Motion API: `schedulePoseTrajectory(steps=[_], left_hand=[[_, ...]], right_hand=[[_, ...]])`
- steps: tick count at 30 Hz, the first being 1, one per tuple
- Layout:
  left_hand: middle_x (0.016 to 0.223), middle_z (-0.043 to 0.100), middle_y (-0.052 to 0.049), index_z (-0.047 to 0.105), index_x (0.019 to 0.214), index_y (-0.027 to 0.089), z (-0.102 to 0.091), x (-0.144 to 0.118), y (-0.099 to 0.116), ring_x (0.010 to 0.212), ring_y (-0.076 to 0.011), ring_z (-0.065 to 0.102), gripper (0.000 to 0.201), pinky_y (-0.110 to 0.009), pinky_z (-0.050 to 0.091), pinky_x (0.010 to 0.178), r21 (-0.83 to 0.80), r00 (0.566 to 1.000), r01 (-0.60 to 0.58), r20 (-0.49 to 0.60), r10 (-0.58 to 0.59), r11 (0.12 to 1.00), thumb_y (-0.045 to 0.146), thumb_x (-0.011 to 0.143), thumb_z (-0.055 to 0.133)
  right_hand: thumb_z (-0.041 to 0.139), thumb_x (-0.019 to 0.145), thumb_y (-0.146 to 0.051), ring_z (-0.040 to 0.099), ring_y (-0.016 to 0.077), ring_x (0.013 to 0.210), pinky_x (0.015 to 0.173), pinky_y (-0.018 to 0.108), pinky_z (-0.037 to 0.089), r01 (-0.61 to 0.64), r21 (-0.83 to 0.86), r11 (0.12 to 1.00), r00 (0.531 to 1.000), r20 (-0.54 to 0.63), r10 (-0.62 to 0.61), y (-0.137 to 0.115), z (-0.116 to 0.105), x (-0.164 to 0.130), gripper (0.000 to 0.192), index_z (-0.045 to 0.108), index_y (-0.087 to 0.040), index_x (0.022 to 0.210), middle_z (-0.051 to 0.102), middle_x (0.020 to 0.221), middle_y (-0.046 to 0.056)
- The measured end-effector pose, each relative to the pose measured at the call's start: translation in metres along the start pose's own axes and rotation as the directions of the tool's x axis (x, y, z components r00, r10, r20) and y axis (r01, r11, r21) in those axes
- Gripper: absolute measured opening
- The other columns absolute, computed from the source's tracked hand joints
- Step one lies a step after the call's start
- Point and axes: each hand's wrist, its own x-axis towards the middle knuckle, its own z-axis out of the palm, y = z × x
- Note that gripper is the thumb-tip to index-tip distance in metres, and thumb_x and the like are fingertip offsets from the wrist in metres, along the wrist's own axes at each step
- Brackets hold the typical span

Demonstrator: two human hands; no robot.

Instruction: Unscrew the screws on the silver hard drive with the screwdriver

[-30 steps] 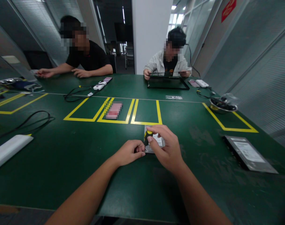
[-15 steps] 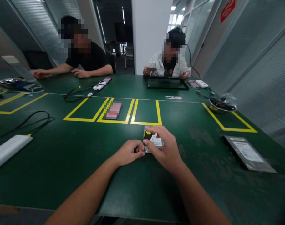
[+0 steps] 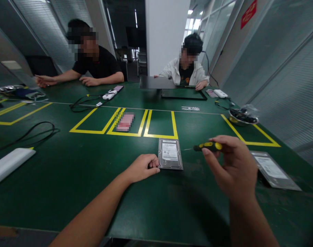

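Quickly, scene: green work table (image 3: pixel 68 192) marked with yellow tape boxes, seen from the head camera.
Hard drive: silver rectangular metal hard drive with a white label (image 3: pixel 170 158), flat on the table at lower centre of the frame, just below a yellow box.
Left hand: left hand (image 3: pixel 142 167) rests on the table, fingertips curled in against the drive's lower left corner (touching it, not gripping round it).
Right hand: right hand (image 3: pixel 233 168) raised at lower right of the frame, well clear of the drive, fingers pinched together on the tool's handle.
Screwdriver: small black-and-yellow-handled screwdriver (image 3: pixel 207 146) held roughly level, thin tip pointing left toward the drive, not touching it.
Right side: grey flat device with a white label (image 3: pixel 273 168) partly behind the right hand; metal bowl of dark small parts (image 3: pixel 243 116) at right.
Left side: white long bar (image 3: pixel 9 164), black looped cable (image 3: pixel 30 133).
Others: two people seated at upper frame, one behind a black flat panel (image 3: pixel 183 93).
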Motion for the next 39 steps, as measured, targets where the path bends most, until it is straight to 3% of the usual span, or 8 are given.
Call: schedulePoseTrajectory(steps=[2, 4, 10, 14, 19, 30, 35, 39], left_hand=[[0.075, 0.057, 0.002, 0.059, 0.085, 0.016, 0.001, 0.000, 0.000, 0.068, -0.0125, 0.053, 0.010, -0.022, 0.039, 0.061, 0.018, 1.000, -0.013, -0.005, 0.013, 1.000, 0.022, 0.081, 0.067], [0.077, 0.058, 0.002, 0.058, 0.085, 0.017, 0.001, -0.001, 0.000, 0.069, -0.0128, 0.053, 0.011, -0.023, 0.039, 0.062, 0.040, 1.000, -0.019, -0.014, 0.019, 0.999, 0.021, 0.081, 0.067], [0.078, 0.057, 0.002, 0.054, 0.082, 0.018, 0.001, -0.001, 0.003, 0.071, -0.0139, 0.053, 0.014, -0.024, 0.037, 0.063, 0.120, 1.000, -0.013, -0.025, 0.016, 0.993, 0.021, 0.080, 0.068], [0.077, 0.055, 0.002, 0.051, 0.079, 0.018, 0.002, -0.002, 0.004, 0.070, -0.0143, 0.051, 0.016, -0.024, 0.034, 0.062, 0.200, 0.999, -0.030, -0.034, 0.038, 0.979, 0.021, 0.081, 0.066], [0.075, 0.053, 0.002, 0.046, 0.075, 0.019, 0.004, -0.005, 0.005, 0.072, -0.0168, 0.049, 0.021, -0.026, 0.031, 0.064, 0.394, 0.994, -0.059, -0.065, 0.092, 0.917, 0.024, 0.082, 0.066], [0.074, 0.055, 0.001, 0.047, 0.073, 0.020, 0.004, -0.006, 0.003, 0.073, -0.0183, 0.050, 0.023, -0.028, 0.031, 0.064, 0.468, 0.995, -0.080, -0.021, 0.102, 0.880, 0.028, 0.085, 0.065], [0.073, 0.055, 0.001, 0.047, 0.073, 0.020, 0.003, -0.006, 0.004, 0.073, -0.0182, 0.049, 0.023, -0.027, 0.031, 0.064, 0.471, 0.994, -0.091, -0.012, 0.110, 0.877, 0.028, 0.086, 0.065], [0.074, 0.056, 0.000, 0.047, 0.073, 0.020, 0.003, -0.006, 0.004, 0.073, -0.0183, 0.049, 0.023, -0.028, 0.030, 0.064, 0.480, 0.994, -0.088, -0.008, 0.104, 0.873, 0.029, 0.086, 0.065]], right_hand=[[0.065, 0.086, -0.033, 0.058, 0.0179, 0.079, 0.073, 0.035, 0.049, 0.025, -0.234, 0.972, 0.998, -0.050, -0.038, 0.023, -0.011, -0.009, 0.023, 0.056, -0.021, 0.104, 0.061, 0.098, 0.006], [0.060, 0.088, -0.036, 0.058, 0.0193, 0.078, 0.072, 0.035, 0.049, 0.067, -0.392, 0.918, 0.998, 0.009, -0.069, 0.048, -0.019, -0.020, 0.021, 0.055, -0.020, 0.100, 0.061, 0.093, 0.007], [0.051, 0.093, -0.039, 0.058, 0.0201, 0.078, 0.069, 0.032, 0.049, 0.107, -0.542, 0.833, 0.987, 0.161, -0.022, 0.096, -0.029, -0.056, 0.020, 0.050, -0.019, 0.093, 0.056, 0.087, 0.007], [0.049, 0.094, -0.036, 0.058, 0.0210, 0.083, 0.073, 0.033, 0.051, 0.109, -0.538, 0.836, 0.961, 0.271, 0.049, 0.102, -0.022, -0.066, 0.018, 0.052, -0.018, 0.096, 0.054, 0.094, 0.008], [0.048, 0.093, -0.030, 0.059, 0.0196, 0.081, 0.070, 0.033, 0.052, 0.064, -0.529, 0.846, 0.883, 0.426, 0.199, 0.110, -0.006, -0.062, 0.018, 0.055, -0.018, 0.104, 0.052, 0.103, 0.010], [0.044, 0.095, -0.026, 0.062, 0.0199, 0.085, 0.075, 0.034, 0.053, 0.089, -0.559, 0.825, 0.851, 0.472, 0.228, 0.117, 0.021, -0.038, 0.027, 0.061, -0.016, 0.113, 0.055, 0.113, 0.012], [0.045, 0.096, -0.033, 0.062, 0.0231, 0.092, 0.075, 0.035, 0.052, 0.078, -0.606, 0.791, 0.862, 0.440, 0.252, 0.116, 0.004, -0.038, 0.035, 0.058, -0.017, 0.124, 0.057, 0.117, 0.012], [0.053, 0.091, -0.029, 0.060, 0.0241, 0.081, 0.064, 0.035, 0.044, 0.189, -0.710, 0.678, 0.863, 0.449, 0.230, 0.146, -0.037, -0.039, 0.021, 0.068, -0.017, 0.099, 0.062, 0.094, 0.012]])
